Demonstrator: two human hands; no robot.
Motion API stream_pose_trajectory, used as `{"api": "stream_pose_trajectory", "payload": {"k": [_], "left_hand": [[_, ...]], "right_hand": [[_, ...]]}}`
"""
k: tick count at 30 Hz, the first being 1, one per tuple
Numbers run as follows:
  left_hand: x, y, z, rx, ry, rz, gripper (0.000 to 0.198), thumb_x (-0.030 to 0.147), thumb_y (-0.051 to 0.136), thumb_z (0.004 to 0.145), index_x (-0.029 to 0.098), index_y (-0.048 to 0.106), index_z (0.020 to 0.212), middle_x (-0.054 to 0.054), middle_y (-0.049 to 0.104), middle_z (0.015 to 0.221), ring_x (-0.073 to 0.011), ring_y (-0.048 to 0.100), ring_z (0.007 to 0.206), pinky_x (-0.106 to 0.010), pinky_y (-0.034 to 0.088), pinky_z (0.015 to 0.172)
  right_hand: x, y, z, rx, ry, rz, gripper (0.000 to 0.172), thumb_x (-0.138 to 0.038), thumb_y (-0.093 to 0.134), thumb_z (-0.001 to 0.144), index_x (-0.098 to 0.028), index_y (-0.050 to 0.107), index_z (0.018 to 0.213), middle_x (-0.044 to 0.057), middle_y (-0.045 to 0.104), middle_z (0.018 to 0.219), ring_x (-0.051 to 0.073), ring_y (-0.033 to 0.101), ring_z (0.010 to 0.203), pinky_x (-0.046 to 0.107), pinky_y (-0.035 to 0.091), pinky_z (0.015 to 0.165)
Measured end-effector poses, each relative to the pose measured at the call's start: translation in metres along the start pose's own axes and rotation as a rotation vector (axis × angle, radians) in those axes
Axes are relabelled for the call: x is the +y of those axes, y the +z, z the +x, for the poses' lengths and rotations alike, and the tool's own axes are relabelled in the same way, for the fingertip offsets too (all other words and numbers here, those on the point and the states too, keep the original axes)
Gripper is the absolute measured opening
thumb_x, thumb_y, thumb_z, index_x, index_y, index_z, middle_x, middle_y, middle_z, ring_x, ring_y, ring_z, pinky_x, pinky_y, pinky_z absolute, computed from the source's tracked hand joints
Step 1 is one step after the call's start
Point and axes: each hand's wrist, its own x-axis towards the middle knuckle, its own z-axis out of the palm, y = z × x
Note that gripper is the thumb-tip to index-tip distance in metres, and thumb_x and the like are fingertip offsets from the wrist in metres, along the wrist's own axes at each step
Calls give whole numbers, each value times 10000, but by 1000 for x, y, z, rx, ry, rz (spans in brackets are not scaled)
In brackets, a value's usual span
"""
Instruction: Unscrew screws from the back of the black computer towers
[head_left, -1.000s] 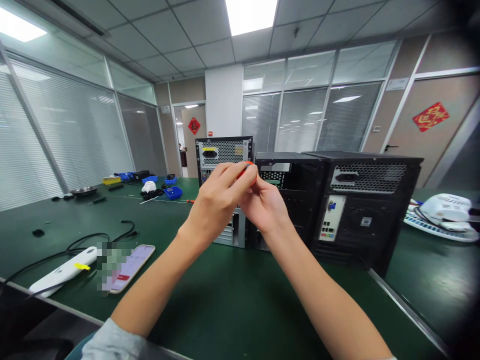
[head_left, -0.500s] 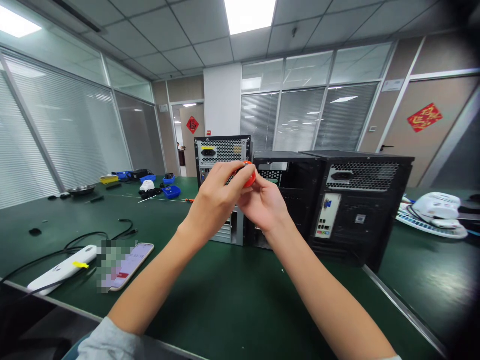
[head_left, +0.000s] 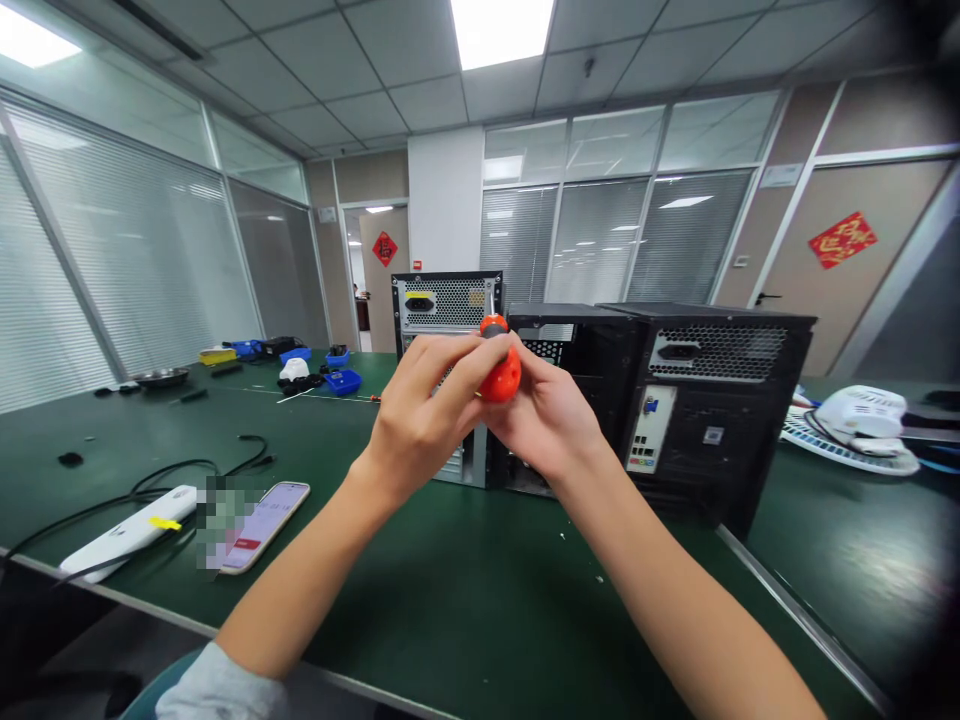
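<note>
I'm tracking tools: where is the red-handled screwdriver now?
In the head view, the red-handled screwdriver is near the middle, between the left hand and right hand, its shaft in front of the leftmost computer case.

Phone [head_left: 271,522], bowl [head_left: 160,378] on grn tbl [head_left: 450,590]

This is an office, with a tiled ceiling [head_left: 360,60], glass partitions [head_left: 604,145] and blinds [head_left: 124,230].

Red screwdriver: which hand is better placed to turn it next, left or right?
Probably the left hand: its thumb lies across the handle of the red screwdriver. The right hand sits beside the handle, its fingertips largely hidden, so its grip is unclear.
</note>
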Motion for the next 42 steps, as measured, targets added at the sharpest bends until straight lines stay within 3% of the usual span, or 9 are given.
{"api": "stream_pose_trajectory", "payload": {"k": [5, 10, 14, 17, 24, 27, 29, 32, 42], "left_hand": [[4, 5, -12, -263, 48, -99, 372, 256, 528, 848, 150, 452, 1196, -86, 604, 1019, -141, 572, 924, -284, 511, 828], [8, 37, -41, -538, 100, -118, 345, 281, 506, 855, 121, 465, 1158, -68, 610, 922, -152, 593, 824, -300, 526, 735], [12, 67, -73, -639, -98, -282, 448, 405, 499, 845, 131, 440, 1194, -67, 618, 939, -158, 605, 837, -292, 517, 734], [17, 85, -97, -743, -287, -422, 343, 353, 469, 872, 134, 476, 1135, -75, 622, 1006, -149, 608, 865, -259, 502, 748], [48, 122, -149, -1027, -194, -520, 244, 225, 436, 877, 166, 585, 1061, -71, 656, 987, -183, 616, 921, -286, 477, 809], [67, 134, -166, -1082, -102, -485, 257, 218, 385, 893, 171, 590, 1041, -65, 661, 990, -194, 621, 921, -289, 489, 779], [79, 140, -175, -1116, 5, -429, 277, 203, 353, 900, 156, 601, 1014, -74, 656, 1013, -207, 617, 929, -298, 494, 766], [92, 147, -183, -1130, 43, -425, 277, 161, 370, 883, 164, 599, 1039, -80, 642, 1068, -217, 606, 972, -305, 499, 770], [106, 152, -187, -1156, -19, -397, 255, 107, 420, 845, 59, 625, 988, -172, 663, 960, -263, 634, 894, -335, 514, 731]], "right_hand": [[0, -37, -15, 35, -107, -225, 126, -276, 605, 789, -173, 674, 810, 5, 676, 728, 105, 569, 625, 230, 466, 598], [-3, -85, -31, 142, -25, -350, 150, -276, 673, 740, -172, 665, 847, 24, 676, 757, 119, 589, 651, 232, 480, 607], [-3, -100, -51, 273, -21, -474, 225, -308, 689, 725, -211, 660, 926, 10, 670, 712, 133, 599, 597, 262, 494, 581], [2, -106, -69, 354, -9, -554, 319, -343, 694, 718, -231, 644, 1012, 18, 672, 745, 141, 607, 605, 274, 501, 585], [23, -147, -98, 481, -10, -797, 413, -430, 685, 701, -240, 607, 1059, -10, 630, 701, 144, 581, 629, 267, 492, 593], [31, -177, -101, 493, -31, -1070, 467, -515, 637, 696, -208, 619, 1048, 15, 640, 723, 179, 594, 647, 318, 502, 638], [36, -194, -102, 470, -88, -1267, 447, -516, 623, 688, -198, 643, 1002, 66, 678, 932, 243, 619, 880, 373, 483, 820], [42, -210, -106, 428, -119, -1446, 423, -500, 554, 731, -202, 639, 1020, 93, 670, 1055, 276, 605, 1000, 420, 461, 895], [48, -210, -116, 282, -159, -1685, 346, -427, 457, 833, -216, 614, 1057, 88, 654, 1035, 238, 611, 991, 409, 466, 903]]}}
